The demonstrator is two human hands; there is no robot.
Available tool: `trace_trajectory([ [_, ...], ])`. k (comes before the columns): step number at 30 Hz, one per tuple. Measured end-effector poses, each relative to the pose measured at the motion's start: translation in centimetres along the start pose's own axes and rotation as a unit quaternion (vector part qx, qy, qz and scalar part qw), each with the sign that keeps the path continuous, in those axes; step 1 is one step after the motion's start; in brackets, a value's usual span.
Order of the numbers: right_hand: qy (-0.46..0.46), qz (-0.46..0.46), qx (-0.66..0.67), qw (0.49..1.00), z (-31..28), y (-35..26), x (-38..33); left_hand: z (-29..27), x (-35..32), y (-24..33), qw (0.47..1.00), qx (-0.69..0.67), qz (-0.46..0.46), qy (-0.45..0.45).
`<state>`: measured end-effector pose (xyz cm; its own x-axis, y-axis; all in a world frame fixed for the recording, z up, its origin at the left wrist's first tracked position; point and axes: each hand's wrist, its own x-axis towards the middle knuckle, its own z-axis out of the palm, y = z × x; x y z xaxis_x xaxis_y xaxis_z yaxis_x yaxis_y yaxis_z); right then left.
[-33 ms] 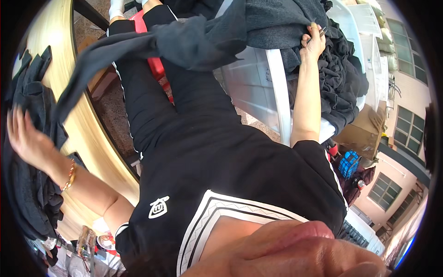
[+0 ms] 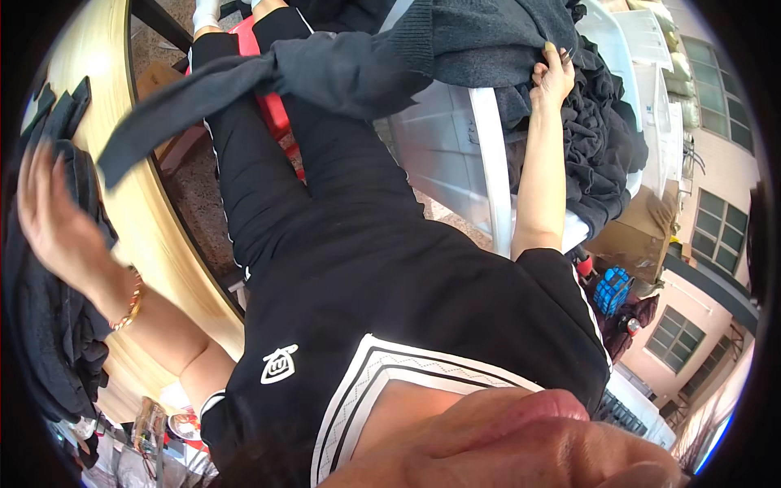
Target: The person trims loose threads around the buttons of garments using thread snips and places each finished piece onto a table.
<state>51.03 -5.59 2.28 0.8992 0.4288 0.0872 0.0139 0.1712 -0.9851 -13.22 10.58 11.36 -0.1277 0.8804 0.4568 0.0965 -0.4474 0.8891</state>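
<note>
A dark grey knitted garment [image 2: 504,49] with a ribbed band stretches from the right over my thighs. One long sleeve-like part [image 2: 187,110] reaches left above the wooden table. My right hand [image 2: 555,75] pinches the garment's edge at the rim of a plastic bin. A small dark pointed tip shows at those fingers; its kind is too small to make out. To the left, my left hand [image 2: 61,215] is blurred, with its fingers stretched out and nothing in them. It is over a heap of dark garments [image 2: 57,325], apart from the sleeve's end.
A translucent plastic bin [image 2: 443,154] stands at the right, heaped with crumpled dark clothing [image 2: 598,138]. The pale wooden table [image 2: 146,211] runs along the left. Between my legs is a red stool [image 2: 275,118]. A cardboard box [image 2: 639,232] stands beyond the bin.
My left hand has moved slightly away from me, fingers stretched. The sleeve's free end has swung away from the heap, up and to the right. My right hand has barely moved.
</note>
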Motion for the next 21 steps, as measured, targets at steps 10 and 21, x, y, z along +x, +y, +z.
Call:
trace_trajectory([
  [10,-0.006,-0.126,-0.156,0.980,-2.5,1.1,4.5,17.7,-11.0,10.9,0.660,-0.354,0.042,-0.662],
  [21,-0.185,-0.031,-0.266,0.945,4.7,0.8,-0.9,21.8,-14.9,15.1,0.680,-0.380,0.080,-0.622],
])
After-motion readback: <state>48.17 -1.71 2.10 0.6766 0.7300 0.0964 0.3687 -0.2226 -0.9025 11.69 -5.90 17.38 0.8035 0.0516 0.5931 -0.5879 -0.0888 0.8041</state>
